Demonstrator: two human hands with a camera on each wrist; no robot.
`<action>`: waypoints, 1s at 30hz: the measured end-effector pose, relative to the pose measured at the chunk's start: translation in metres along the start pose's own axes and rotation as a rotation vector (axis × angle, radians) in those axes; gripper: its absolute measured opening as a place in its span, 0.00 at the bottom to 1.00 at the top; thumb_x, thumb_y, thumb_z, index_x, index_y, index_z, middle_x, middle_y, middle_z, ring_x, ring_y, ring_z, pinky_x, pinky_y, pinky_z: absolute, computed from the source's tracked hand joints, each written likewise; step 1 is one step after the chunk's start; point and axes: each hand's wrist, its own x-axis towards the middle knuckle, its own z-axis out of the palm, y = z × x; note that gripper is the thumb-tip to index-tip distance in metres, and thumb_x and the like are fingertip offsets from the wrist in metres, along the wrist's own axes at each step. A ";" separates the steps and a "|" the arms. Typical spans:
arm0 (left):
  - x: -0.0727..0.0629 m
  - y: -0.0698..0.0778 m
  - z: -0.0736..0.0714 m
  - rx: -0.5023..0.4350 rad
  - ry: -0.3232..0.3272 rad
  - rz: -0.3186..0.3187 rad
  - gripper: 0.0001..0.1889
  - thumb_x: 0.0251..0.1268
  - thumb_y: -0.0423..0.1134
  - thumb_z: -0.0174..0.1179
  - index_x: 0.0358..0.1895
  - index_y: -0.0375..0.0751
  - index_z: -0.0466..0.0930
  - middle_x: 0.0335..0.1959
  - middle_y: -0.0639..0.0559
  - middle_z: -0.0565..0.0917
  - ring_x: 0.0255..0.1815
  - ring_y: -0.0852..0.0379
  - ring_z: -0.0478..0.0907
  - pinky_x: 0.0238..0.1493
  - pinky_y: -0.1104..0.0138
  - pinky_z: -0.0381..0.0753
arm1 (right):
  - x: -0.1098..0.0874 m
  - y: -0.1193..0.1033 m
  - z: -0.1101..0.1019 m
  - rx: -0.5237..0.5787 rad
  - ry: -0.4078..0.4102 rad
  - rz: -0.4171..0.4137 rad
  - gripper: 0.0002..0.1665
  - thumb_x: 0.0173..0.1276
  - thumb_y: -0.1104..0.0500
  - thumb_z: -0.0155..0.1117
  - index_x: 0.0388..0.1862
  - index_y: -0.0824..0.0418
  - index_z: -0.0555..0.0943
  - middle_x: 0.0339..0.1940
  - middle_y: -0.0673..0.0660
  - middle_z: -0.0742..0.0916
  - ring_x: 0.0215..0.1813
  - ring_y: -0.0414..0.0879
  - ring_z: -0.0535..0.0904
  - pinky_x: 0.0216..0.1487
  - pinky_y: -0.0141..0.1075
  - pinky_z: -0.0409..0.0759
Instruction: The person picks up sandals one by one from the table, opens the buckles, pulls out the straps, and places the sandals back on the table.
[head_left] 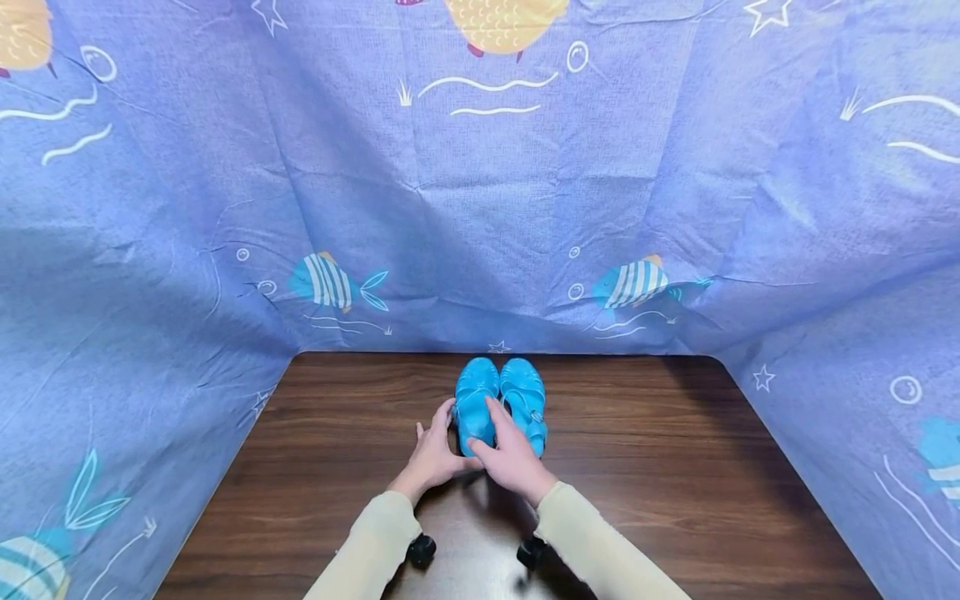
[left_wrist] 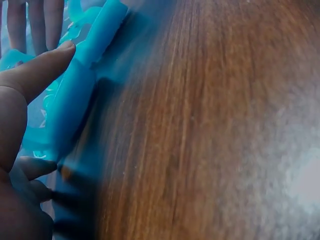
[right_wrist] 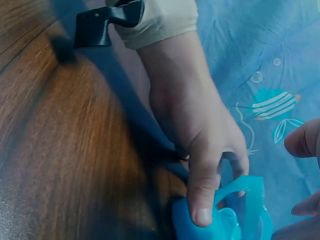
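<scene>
Two blue sandals stand side by side on the wooden table, toes pointing to the back. My left hand (head_left: 433, 457) curves around the left sandal (head_left: 474, 421), with fingers along its outer side and the thumb at its heel. In the right wrist view that thumb lies on the heel of the blue sandal (right_wrist: 235, 222). My right hand (head_left: 517, 457) is over the heel end, fingers extended between the left sandal and the right sandal (head_left: 522, 400). The right sandal has a buckled strap. The left wrist view shows a sandal side (left_wrist: 75, 100) close up beside a thumb.
A dark wood-grain table (head_left: 660, 467) lies under the sandals, its back edge just beyond their toes. Blue fish-print cloth (head_left: 480, 200) hangs behind and on both sides. Dark wrist-worn devices (head_left: 422, 551) sit at the inner wrists.
</scene>
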 end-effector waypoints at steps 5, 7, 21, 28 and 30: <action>0.003 -0.002 0.003 0.033 0.027 0.019 0.62 0.47 0.54 0.84 0.81 0.37 0.52 0.77 0.31 0.69 0.80 0.37 0.64 0.75 0.24 0.34 | 0.002 0.003 0.004 -0.028 -0.008 0.034 0.48 0.79 0.51 0.62 0.87 0.65 0.50 0.87 0.65 0.57 0.87 0.61 0.50 0.81 0.62 0.57; 0.003 -0.001 0.003 0.025 0.033 0.022 0.61 0.47 0.51 0.84 0.80 0.38 0.53 0.76 0.31 0.71 0.80 0.37 0.65 0.75 0.24 0.33 | 0.004 0.005 0.005 -0.048 -0.017 0.037 0.49 0.78 0.51 0.61 0.87 0.65 0.50 0.87 0.65 0.57 0.87 0.61 0.50 0.81 0.62 0.57; 0.003 0.000 0.004 -0.025 0.025 0.031 0.57 0.49 0.45 0.84 0.78 0.40 0.54 0.74 0.33 0.72 0.82 0.36 0.60 0.76 0.26 0.30 | 0.012 0.019 0.017 -0.077 -0.044 0.075 0.52 0.76 0.52 0.61 0.85 0.71 0.47 0.87 0.68 0.55 0.86 0.63 0.51 0.82 0.61 0.55; 0.002 -0.001 0.002 -0.012 0.032 0.030 0.59 0.46 0.48 0.85 0.78 0.39 0.54 0.72 0.28 0.74 0.78 0.39 0.67 0.77 0.27 0.32 | 0.013 0.029 0.018 -0.082 -0.024 0.024 0.47 0.77 0.56 0.58 0.86 0.68 0.50 0.86 0.67 0.59 0.85 0.62 0.54 0.81 0.60 0.58; 0.001 -0.002 0.002 -0.017 0.026 0.022 0.59 0.47 0.49 0.85 0.79 0.39 0.54 0.72 0.28 0.74 0.78 0.39 0.67 0.78 0.28 0.33 | 0.011 0.031 0.018 -0.076 -0.029 0.008 0.45 0.78 0.57 0.58 0.86 0.68 0.51 0.85 0.67 0.60 0.85 0.63 0.55 0.81 0.60 0.58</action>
